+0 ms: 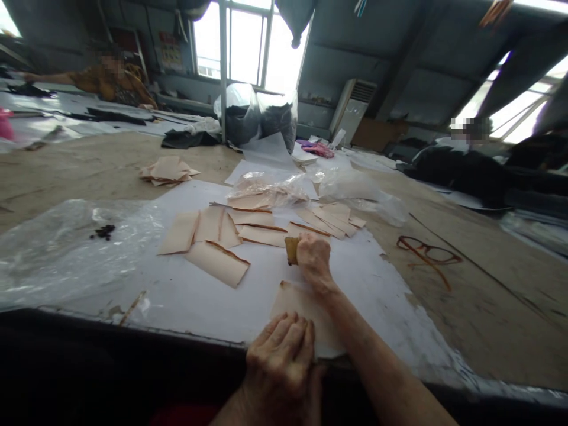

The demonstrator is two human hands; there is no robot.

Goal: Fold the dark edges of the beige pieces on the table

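Note:
My left hand lies with fingers extended over the near part of a pale beige sheet at the table's front edge. Just beyond that sheet, my right hand is closed around a small yellowish-brown block; its exact kind is unclear. A dark brown mark shows on the sheet's far left corner. Ahead and to the left are several beige pieces with brown-stained edges, among them a tilted rectangular piece. More beige pieces overlap in a fan beyond my right hand. My right forearm hides part of the near sheet.
White paper covers the work area. Clear plastic film with dark bits on it is at left. Eyeglasses rest at right. Crumpled plastic and a beige stack lie farther back. Other people are across the room.

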